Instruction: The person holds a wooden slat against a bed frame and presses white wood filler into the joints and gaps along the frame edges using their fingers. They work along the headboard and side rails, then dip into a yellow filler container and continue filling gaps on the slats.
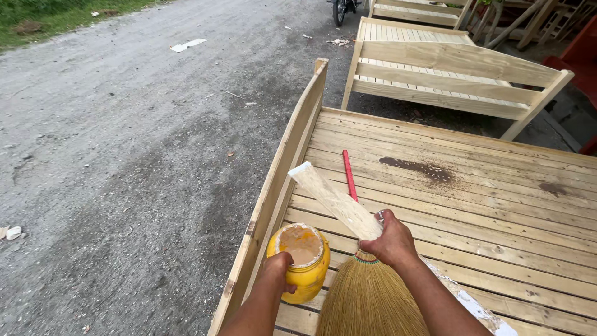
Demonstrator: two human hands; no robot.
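Slatted boards (472,205), hands gripping jar (301,261), stick (336,202)

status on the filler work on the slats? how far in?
Done: nothing clearly; no fresh paste shows on the slats, only two dark stains. In hand: left hand steadies the open yellow jar of tan paste; right hand holds a paste-coated flat stick. A broom and red rod lie on the slats. Left: seemingly the whole surface.

- I see a second wooden bed frame (448,78) at the far right.
- A gravel road (124,137) fills the left.
- Grass (56,15) edges the far left corner.
- A motorbike wheel (339,11) shows far off.
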